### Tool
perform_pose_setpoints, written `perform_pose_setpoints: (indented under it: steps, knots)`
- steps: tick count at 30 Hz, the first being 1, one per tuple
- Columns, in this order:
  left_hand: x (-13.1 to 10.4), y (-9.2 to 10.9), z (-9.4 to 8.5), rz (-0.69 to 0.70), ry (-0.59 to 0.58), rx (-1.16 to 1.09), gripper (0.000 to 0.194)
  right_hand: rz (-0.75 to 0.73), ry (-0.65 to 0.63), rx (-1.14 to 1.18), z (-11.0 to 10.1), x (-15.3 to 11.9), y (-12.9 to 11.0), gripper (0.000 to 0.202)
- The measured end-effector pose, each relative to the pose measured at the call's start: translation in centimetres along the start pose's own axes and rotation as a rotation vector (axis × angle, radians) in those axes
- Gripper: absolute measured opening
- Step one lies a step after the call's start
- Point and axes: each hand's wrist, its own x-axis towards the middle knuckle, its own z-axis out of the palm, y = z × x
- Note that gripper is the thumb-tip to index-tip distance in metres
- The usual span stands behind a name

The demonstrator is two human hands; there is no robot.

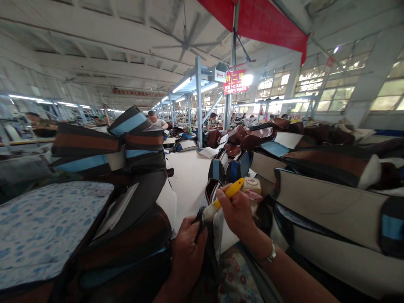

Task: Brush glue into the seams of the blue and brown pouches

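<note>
My right hand (236, 210) is closed around the yellow handle of a paintbrush (232, 188). The brush slants down to the left, and its pale bristles meet the edge of a dark bag piece (211, 248). My left hand (189, 248) grips that piece just below the bristles, thumb and fingers pinching its upper edge. The lower part of the piece hangs in shadow near my lap, so its full shape is hidden. Just beyond the brush, a pale block-like container (252, 185) stands by my right hand.
Stacked dark bags with blue and brown stripes (126, 248) rise on the left. Large beige-and-black bag pieces (328, 210) are piled on the right. Between them runs a white tabletop (186, 168). A blue metal post (198, 105) stands beyond, and another person (158, 121) sits further back.
</note>
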Motion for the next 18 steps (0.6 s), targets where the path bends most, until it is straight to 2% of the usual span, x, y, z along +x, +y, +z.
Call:
perform_pose_setpoints:
  steps: [3, 8, 12, 14, 16, 18]
  knots:
    - [0.0, -0.3, -0.2, -0.017, -0.009, -0.007, 0.025, -0.013, 0.057, -0.007, 0.1, 0.4, -0.3, 0.027]
    - [0.1, -0.4, -0.3, -0.015, -0.015, -0.003, 0.026, -0.168, -0.037, -0.136, 0.5, -0.4, -0.7, 0.025]
    - [-0.1, -1.1, 0.0, 0.009, 0.006, 0.045, 0.023, -0.165, 0.033, -0.151, 0.9, -0.7, -0.7, 0.022]
    - [-0.4, -1.6, 0.3, 0.008, 0.075, 0.090, 0.019, -0.173, -0.015, -0.140, 0.8, -0.7, -0.6, 0.022]
    - [-0.9, -2.0, 0.7, -0.037, 0.186, 0.123, 0.024, -0.198, -0.034, -0.147, 0.0, -0.8, -0.3, 0.021]
    - [-1.6, -2.2, 1.0, -0.111, 0.281, 0.134, 0.041, -0.198, 0.060, -0.167, -1.5, -1.1, 0.0, 0.019]
